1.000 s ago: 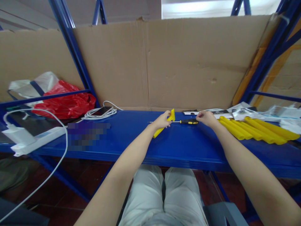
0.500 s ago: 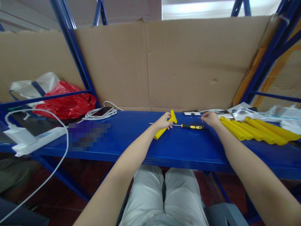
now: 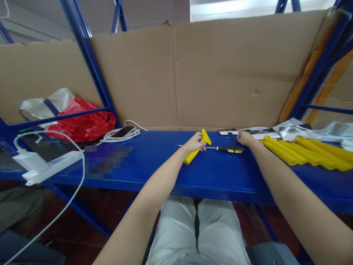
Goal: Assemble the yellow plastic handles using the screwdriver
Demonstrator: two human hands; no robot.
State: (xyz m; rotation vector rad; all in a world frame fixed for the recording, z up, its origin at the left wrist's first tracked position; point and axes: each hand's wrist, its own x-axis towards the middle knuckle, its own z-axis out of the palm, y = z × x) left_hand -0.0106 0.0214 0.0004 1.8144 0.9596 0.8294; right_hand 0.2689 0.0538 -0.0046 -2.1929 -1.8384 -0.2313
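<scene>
My left hand (image 3: 195, 142) is wrapped around a yellow T-shaped plastic handle (image 3: 205, 137), tilted with its wider head pointing up and away. Its thick lower end (image 3: 192, 157) shows below the hand. Just beyond it lies a screwdriver (image 3: 231, 149) with a black and yellow grip, its thin shaft passing behind the left hand. At the back of the table, my right hand (image 3: 245, 139) is closed with the fingers bunched. Whatever is between those fingers is hidden. Several yellow tube-like pieces (image 3: 313, 152) lie side by side, right of that hand.
The blue table (image 3: 160, 165) meets a cardboard wall (image 3: 220, 73) behind. Clear plastic packets (image 3: 298, 131) lie at the back right. On the left are a white power strip (image 3: 55, 165), a coiled white cable (image 3: 121, 136) and a red bag (image 3: 82, 119). Blue posts stand on both sides.
The view has shifted slightly, moving everything a little to the right. My right hand's fingers are drawn in more tightly. The left hand keeps its hold on the yellow handle.
</scene>
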